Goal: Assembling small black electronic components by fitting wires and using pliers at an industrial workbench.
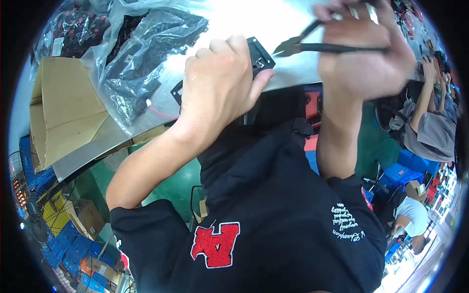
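Note:
My left hand (215, 73) is closed round a flat black plastic housing (259, 52) with holes in its corners. The palm and fingers hide its middle; one end shows past my thumb, the other by my wrist. A red wire (161, 113) runs out beside that wrist, ending in a small white connector. My right hand (366, 63), smeared by motion, grips a pair of cutting pliers (292, 47) with dark handles. Their handles are spread, and the jaws point left, just off the right end of the housing. Whether the jaws touch it I cannot tell.
Clear plastic bags (129, 80) of dark parts lie on the metal table (303, 71) at the left, beside an open cardboard box (73, 110). Other people (430, 129) are at the right. Blue crates (403, 168) stand on the green floor.

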`<state>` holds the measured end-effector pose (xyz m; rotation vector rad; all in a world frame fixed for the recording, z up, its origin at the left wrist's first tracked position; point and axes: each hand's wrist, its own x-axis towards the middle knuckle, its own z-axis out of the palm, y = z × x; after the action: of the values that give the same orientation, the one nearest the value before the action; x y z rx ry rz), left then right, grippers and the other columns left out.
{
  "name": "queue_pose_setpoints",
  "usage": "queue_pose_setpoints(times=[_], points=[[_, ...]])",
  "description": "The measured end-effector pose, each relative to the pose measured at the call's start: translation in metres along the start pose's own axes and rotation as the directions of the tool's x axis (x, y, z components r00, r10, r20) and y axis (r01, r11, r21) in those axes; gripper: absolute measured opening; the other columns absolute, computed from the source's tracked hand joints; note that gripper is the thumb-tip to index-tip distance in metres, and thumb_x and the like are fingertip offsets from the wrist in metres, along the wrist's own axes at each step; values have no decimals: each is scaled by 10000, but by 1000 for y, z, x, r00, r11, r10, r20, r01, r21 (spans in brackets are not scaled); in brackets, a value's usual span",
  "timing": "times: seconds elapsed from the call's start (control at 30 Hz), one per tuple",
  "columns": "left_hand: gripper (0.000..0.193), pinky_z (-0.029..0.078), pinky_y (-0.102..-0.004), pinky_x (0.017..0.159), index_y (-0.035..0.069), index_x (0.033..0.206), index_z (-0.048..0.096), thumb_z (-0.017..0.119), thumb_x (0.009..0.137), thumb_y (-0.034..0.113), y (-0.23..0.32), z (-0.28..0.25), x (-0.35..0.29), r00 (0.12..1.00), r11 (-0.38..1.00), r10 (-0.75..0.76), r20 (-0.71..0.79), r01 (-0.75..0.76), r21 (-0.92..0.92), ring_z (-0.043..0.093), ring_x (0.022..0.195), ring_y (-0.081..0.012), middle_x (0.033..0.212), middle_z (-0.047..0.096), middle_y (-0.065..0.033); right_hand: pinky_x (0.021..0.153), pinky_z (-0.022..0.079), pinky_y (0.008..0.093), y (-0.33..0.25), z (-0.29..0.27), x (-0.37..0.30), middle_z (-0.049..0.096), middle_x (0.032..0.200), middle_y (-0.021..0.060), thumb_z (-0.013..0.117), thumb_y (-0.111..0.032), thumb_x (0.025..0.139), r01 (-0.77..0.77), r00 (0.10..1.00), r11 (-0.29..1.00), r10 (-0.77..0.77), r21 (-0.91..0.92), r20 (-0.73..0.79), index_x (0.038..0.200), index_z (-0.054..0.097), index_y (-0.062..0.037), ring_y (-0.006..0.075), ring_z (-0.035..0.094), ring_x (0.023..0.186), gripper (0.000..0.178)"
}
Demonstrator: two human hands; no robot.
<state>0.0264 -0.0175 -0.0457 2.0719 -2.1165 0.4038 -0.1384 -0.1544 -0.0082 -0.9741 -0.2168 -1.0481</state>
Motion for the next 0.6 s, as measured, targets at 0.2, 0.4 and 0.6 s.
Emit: queue_pose_setpoints(times=[0.2, 0.4, 0.6], points=[[575, 487, -322, 544, 37, 845, 532, 680, 850, 593, 0, -5, -1, 1000, 999, 5, -16, -5, -32, 629, 615, -217, 728, 574, -90, 974, 464, 629, -8, -14, 7, 577, 1010, 228, 359, -298, 902, 37, 662, 846, -419, -531, -622, 1189, 499, 89, 386, 575, 1006, 501], [492, 513, -454, 632, -26, 925, 528, 657, 912, 449, 4, 2, -2, 993, 917, -118, 24, 118, -381, 634, 706, -378, 781, 601, -196, 992, 508, 381, 20, -68, -14, 599, 1193, 232, 443, -183, 1027, -83, 601, 929, -242, -360, -762, 1260, 474, 112, 326, 619, 1065, 377], [426, 484, -495, 774, -82, 1115, 467, 483, 1034, 336, 22, -36, 13, 933, 472, -293, 207, 330, -818, 637, 849, -464, 929, 658, -281, 1048, 414, 365, 13, -35, -50, 533, 1377, 205, 635, -273, 956, -355, 844, -125, -470, -927, -260, 1401, 482, 35, 283, 561, 1194, 562]])
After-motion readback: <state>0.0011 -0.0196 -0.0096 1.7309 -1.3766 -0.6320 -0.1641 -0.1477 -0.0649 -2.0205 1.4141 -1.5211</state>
